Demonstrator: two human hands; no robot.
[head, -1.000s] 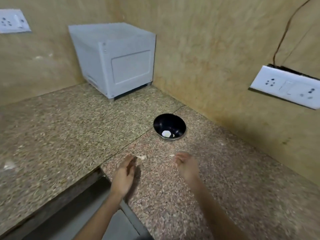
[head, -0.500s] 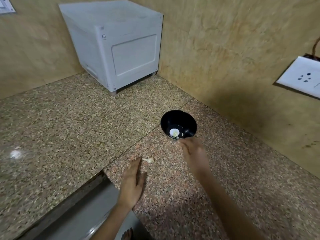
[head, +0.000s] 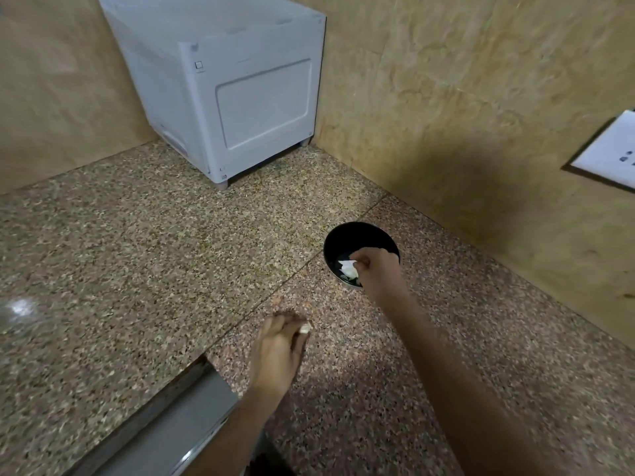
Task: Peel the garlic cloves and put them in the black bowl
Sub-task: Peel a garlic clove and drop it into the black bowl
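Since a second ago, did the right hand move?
Yes. The right hand went forward to the black bowl: before it was short of the bowl's near rim, now its fingers reach over it.

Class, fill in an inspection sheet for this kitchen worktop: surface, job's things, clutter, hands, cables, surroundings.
Surface: speckled granite countertop, one seam across it.
Job's things: black bowl holding white garlic pieces; garlic clove at the left fingertips.
Clutter: nothing seen.
Hands: right hand over the bowl, fingers curled by the garlic pieces, grip unclear; left hand by the clove, grip unclear.
Cables: nothing seen.
Surroundings: white appliance in the corner; socket plate on the right wall; metal sink edge at bottom left.
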